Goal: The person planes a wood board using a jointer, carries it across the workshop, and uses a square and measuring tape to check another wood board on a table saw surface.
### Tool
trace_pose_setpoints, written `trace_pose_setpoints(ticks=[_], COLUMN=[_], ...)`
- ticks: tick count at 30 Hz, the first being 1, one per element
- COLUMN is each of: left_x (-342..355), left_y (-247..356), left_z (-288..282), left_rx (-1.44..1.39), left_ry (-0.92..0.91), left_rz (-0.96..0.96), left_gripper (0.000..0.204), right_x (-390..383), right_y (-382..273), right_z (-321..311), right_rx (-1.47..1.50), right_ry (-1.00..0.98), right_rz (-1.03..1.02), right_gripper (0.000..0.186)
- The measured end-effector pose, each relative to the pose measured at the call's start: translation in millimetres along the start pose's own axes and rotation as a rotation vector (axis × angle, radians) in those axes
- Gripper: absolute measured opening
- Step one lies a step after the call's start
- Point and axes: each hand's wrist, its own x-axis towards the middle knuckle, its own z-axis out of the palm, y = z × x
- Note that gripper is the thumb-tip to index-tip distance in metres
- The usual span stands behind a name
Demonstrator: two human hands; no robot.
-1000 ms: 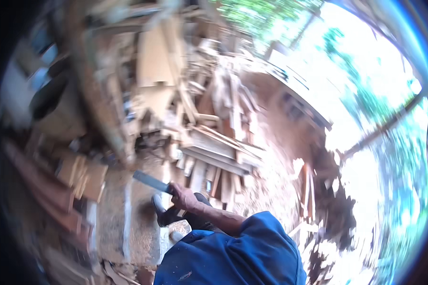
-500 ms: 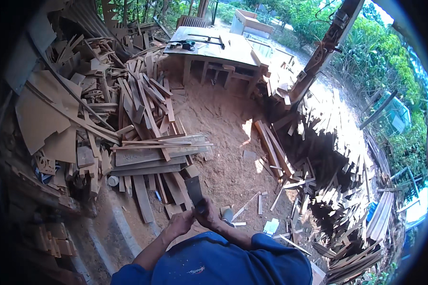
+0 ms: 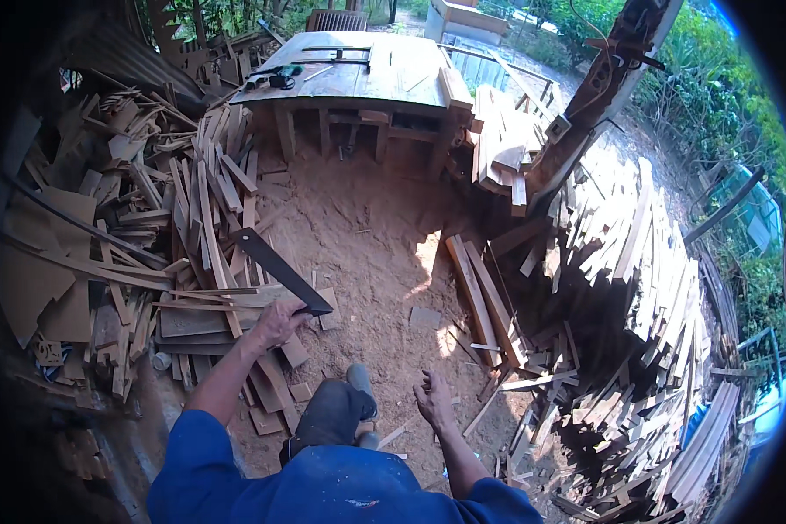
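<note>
My left hand (image 3: 279, 321) is closed on what looks like a hand saw (image 3: 284, 269), held out to the left over the sawdust ground. Its long dark blade slants up and away, with a small hole near the far end. The handle is mostly hidden by my fingers, and teeth cannot be made out. To the right, my right hand (image 3: 433, 403) is in the air, its fingers apart and slightly bent, holding nothing. Beneath the saw lie stacked boards (image 3: 192, 323).
Ahead stands a workbench (image 3: 402, 70) with tools on top. Scrap wood (image 3: 131, 210) piles up on the left. Two thick beams (image 3: 485, 301) lie right of centre, beside a large heap of offcuts (image 3: 637, 288). A post (image 3: 598, 96) leans at the far right.
Both hands were together at the saw before me. My right hand has let go and moved right; my left has carried the saw forward and left. My view has shifted, and a leg now shows.
</note>
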Motion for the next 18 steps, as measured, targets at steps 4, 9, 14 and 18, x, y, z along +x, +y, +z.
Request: trace_pose_setpoints(ticks=[4, 9, 14, 18], left_x=[140, 322, 428, 465], left_y=[-20, -46, -27, -61], left_z=[-41, -71, -99, -102], left_rx=[0.123, 0.032, -0.135, -0.107], left_ry=[0.102, 0.09, 0.101, 0.213], left_rz=[-0.039, -0.045, -0.13, -0.061], left_gripper=[0.03, 0.029, 0.025, 0.021], right_x=[88, 173, 310, 479], right_y=[33, 66, 53, 17], right_z=[12, -13, -44, -17], right_rx=[-0.05, -0.204, -0.352, -0.267], right_ry=[-0.215, -0.508, -0.72, -0.634], right_rz=[-0.035, 0.059, 0.01, -0.225], right_gripper=[0.045, 0.044, 0.051, 0.051])
